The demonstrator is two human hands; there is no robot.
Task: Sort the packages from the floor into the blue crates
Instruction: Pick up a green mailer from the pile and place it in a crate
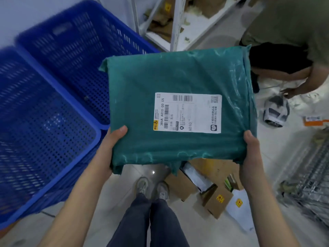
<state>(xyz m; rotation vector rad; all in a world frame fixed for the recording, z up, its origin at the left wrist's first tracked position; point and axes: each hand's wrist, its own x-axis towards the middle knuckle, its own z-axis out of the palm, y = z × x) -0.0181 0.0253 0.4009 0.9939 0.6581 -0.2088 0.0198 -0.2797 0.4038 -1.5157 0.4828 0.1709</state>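
Dead centre of the view, a flat green package is held level above the floor, its white shipping label facing up. At seven o'clock of it the left hand grips the near left corner, thumb on top; at five o'clock the right hand grips the near right corner the same way. Below, at six o'clock, more packages: brown cardboard boxes and a white parcel lie on the floor. Two blue crates stand at nine and ten o'clock. At two o'clock another person bends near a shelf. The glossy wrap looks slick, so a corner hold could slip as the package swings left. Misreading the label would likely land it in the wrong crate.
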